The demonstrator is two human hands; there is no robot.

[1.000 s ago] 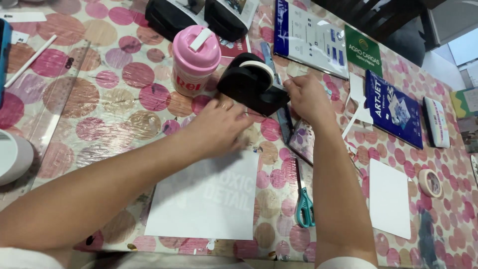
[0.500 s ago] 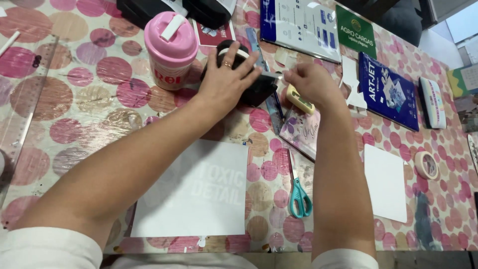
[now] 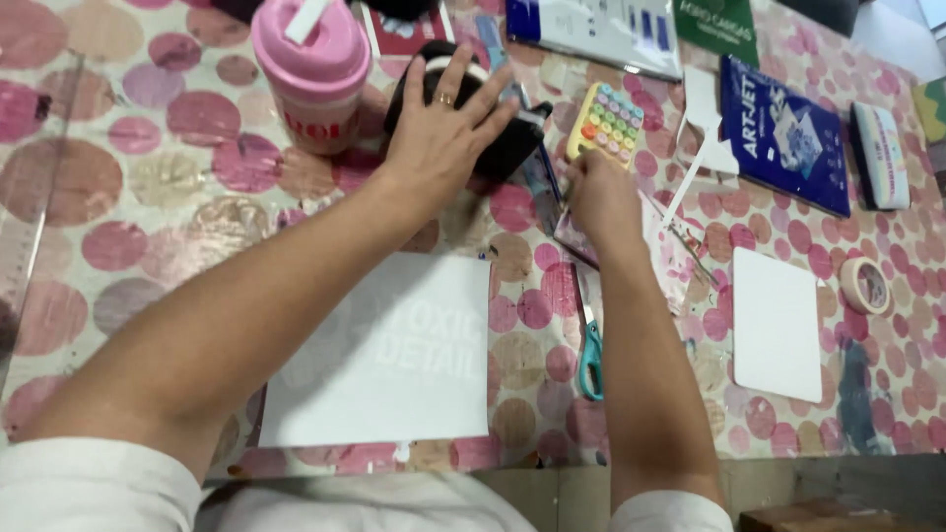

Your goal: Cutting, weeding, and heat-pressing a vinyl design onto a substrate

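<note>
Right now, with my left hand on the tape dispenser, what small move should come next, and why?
Probably draw the right hand away from the black tape dispenser, toward the white sheet. The left hand lies flat on top of the dispenser, pinning it, and the right hand sits just beside its front end with fingers pinched. Whether tape is between them cannot be seen.

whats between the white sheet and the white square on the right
In the head view, the right forearm crosses that stretch between the white sheet and the white square, and teal-handled scissors lie on the dotted tablecloth beside it.
</note>
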